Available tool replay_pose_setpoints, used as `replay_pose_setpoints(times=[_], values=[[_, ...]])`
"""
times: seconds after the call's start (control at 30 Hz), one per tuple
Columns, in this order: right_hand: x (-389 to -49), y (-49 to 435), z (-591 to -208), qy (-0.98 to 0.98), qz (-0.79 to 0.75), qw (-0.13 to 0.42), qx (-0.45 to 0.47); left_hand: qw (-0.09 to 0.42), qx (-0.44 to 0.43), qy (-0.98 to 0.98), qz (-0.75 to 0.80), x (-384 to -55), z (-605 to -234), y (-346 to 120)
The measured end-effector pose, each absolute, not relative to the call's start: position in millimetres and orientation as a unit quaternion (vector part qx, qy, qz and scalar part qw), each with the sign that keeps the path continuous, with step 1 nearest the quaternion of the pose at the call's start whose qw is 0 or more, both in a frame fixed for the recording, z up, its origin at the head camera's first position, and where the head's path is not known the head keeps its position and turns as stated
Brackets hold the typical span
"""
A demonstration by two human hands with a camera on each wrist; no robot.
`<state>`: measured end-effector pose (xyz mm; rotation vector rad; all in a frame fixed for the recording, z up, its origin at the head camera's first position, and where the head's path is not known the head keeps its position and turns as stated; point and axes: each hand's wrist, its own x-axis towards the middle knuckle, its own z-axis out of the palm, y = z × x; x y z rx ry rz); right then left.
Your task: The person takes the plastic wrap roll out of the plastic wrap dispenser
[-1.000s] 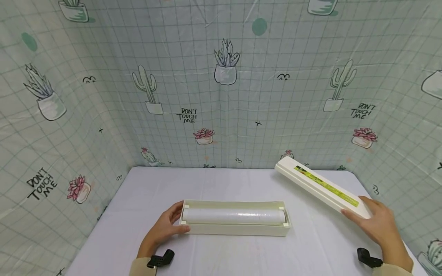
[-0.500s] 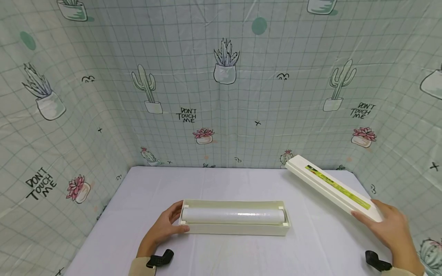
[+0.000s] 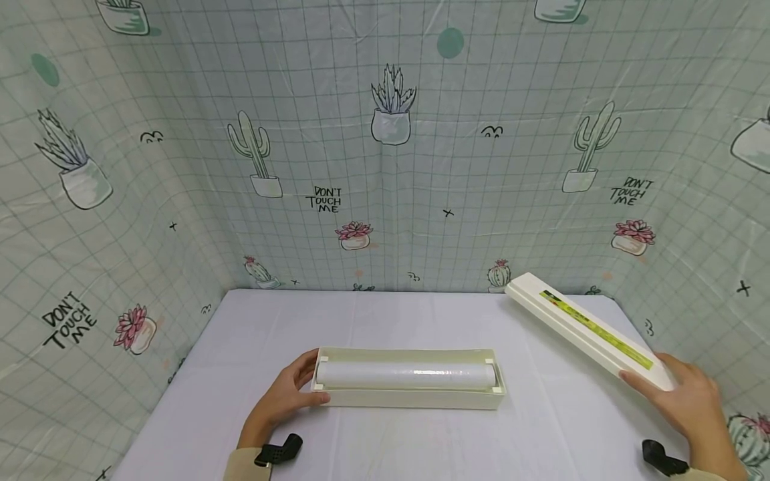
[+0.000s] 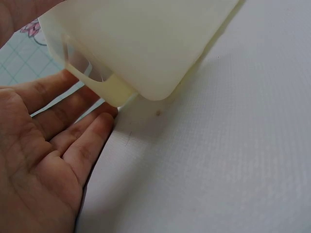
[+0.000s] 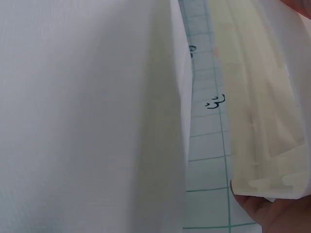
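A long cream-white box (image 3: 409, 399) lies lengthwise on the table, its top uncovered. Inside it is a roll of clear plastic wrap (image 3: 385, 375). My left hand (image 3: 287, 395) grips the box's left end, thumb on the front wall and fingers behind; in the left wrist view the fingers (image 4: 90, 145) reach the end of the box (image 4: 136, 43). At the right, my right hand (image 3: 692, 394) holds the near end of a white lid (image 3: 586, 331) with a yellow-green label, tilted with its far end raised. The lid's hollow underside (image 5: 262, 111) shows in the right wrist view.
A white cloth covers the table (image 3: 361, 441). Behind and on both sides hangs a grid-patterned curtain (image 3: 445, 160) with cactus prints. The lid is over the table's right edge area, close to the right-hand curtain.
My right hand has carried the lid to the right and slightly toward me, farther from the box. The left hand and the box have stayed in place.
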<state>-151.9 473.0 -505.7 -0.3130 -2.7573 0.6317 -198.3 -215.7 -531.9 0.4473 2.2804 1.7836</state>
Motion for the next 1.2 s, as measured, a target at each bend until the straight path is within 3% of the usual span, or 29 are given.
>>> replay_pose_setpoints(times=[0.7,1.2], values=[[-155.6,485.1,-520.7,-0.964,0.194,0.122,-0.131,0.101,0.147,0.775,0.606,-197.8,-533.4,-219.1],[-155.4,485.3,-525.5,-0.967,0.175,0.058,-0.174,0.105,0.151,0.77,0.611,-200.0,-536.1,-216.3]])
